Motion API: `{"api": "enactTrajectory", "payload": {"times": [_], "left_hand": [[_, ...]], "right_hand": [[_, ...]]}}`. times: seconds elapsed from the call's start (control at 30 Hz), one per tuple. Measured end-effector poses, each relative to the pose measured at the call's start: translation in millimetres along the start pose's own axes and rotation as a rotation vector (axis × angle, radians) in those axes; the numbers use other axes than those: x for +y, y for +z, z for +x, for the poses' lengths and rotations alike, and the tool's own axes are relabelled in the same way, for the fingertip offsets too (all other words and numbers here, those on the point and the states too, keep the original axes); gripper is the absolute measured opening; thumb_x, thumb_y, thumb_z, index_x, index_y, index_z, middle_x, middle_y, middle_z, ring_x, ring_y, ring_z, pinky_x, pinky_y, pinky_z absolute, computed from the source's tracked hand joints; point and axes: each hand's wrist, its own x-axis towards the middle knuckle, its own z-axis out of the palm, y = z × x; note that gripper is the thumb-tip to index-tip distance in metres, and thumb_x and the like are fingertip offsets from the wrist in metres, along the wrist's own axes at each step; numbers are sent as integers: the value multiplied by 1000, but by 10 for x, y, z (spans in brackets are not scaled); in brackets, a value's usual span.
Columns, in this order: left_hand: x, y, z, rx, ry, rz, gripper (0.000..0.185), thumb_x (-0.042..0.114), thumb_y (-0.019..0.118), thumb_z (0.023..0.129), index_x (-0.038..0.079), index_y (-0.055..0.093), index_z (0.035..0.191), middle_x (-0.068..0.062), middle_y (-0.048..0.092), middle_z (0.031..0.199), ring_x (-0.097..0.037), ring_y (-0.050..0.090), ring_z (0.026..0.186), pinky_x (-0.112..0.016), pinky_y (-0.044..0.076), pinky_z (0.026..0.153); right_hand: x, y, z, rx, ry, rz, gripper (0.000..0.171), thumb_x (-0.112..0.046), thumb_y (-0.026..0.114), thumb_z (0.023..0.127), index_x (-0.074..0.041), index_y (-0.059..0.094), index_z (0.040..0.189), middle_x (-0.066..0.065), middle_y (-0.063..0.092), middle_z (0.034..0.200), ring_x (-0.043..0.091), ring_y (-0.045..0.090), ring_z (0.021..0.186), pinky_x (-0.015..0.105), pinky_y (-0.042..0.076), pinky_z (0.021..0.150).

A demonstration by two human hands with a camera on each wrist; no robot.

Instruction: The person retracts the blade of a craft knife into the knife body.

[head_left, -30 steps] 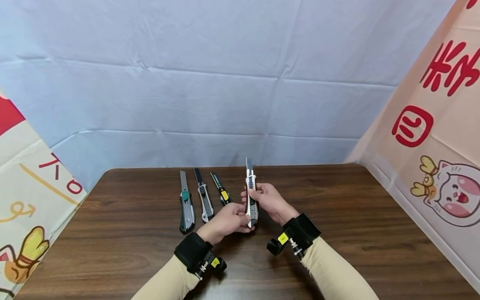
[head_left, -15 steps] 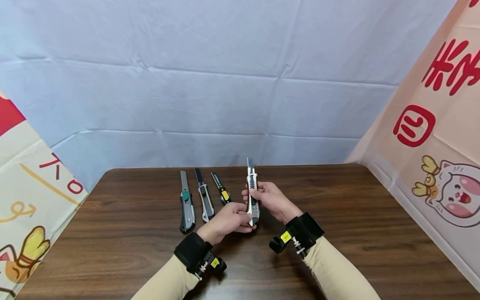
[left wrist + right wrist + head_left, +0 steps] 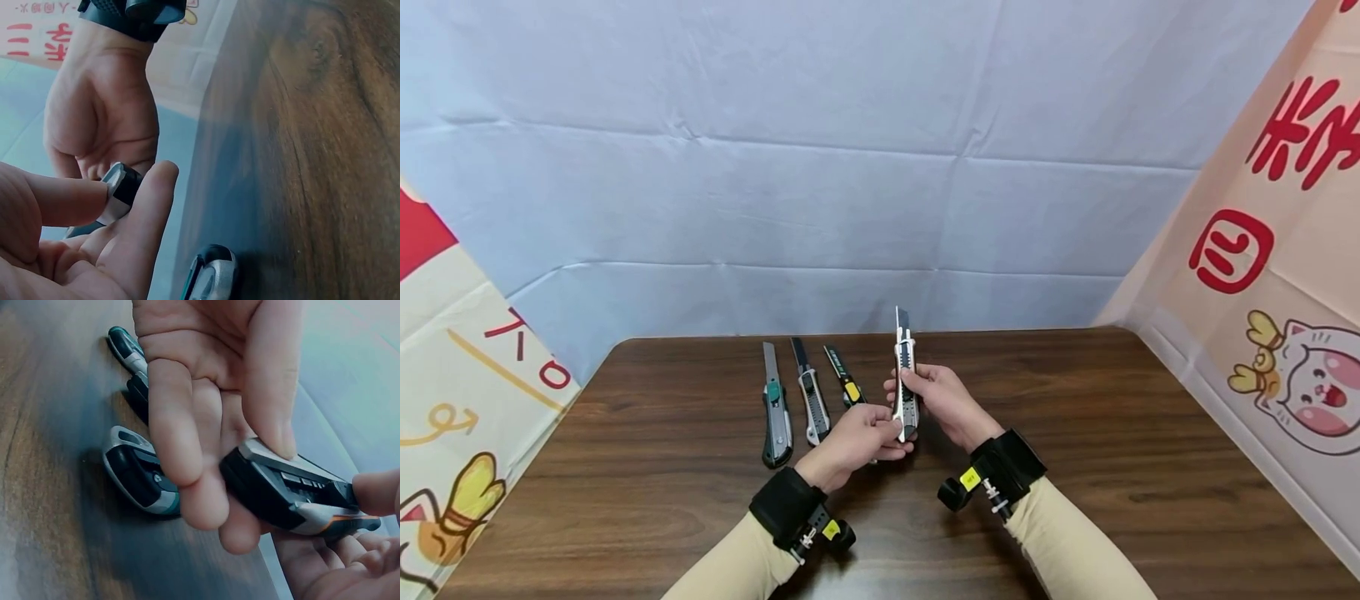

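Large red Chinese characters stood on the peach cloth banner [image 3: 1262, 208], well right of the right hand's fingers [image 3: 917, 379]; only the boxed one read, as 回. Red strokes on the cream banner [image 3: 467, 350], far left of the fingers, were cut off and unreadable. The knives showed no legible marks.

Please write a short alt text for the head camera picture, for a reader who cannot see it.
Two hands, the left hand and the right hand, hold a utility knife upright above a brown wooden table, its blade pointing away. Three more utility knives lie side by side on the table to the left, before a pale blue cloth backdrop.
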Motion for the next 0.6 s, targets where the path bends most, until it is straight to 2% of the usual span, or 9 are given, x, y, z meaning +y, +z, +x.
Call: {"api": "enactTrajectory", "payload": {"times": [0.3, 0.6], "left_hand": [[-11, 4, -11, 1, 0, 7, 29, 7, 45, 102, -12, 59, 119, -22, 67, 112, -17, 70, 94, -30, 60, 85], [-34, 12, 17, 6, -34, 0, 26, 7, 46, 102, -9, 61, 116, -21, 69, 106, -15, 70, 88, -28, 60, 81]], "right_hand": [[36, 24, -39, -19, -11, 21, 38, -21, 43, 106, 6, 51, 132, 22, 63, 126, 13, 67, 99, 29, 57, 88], [56, 36, -8, 37, -12, -12, 33, -16, 46, 104, 6, 53, 128, 24, 65, 121, 14, 69, 93, 25, 58, 80]]}}
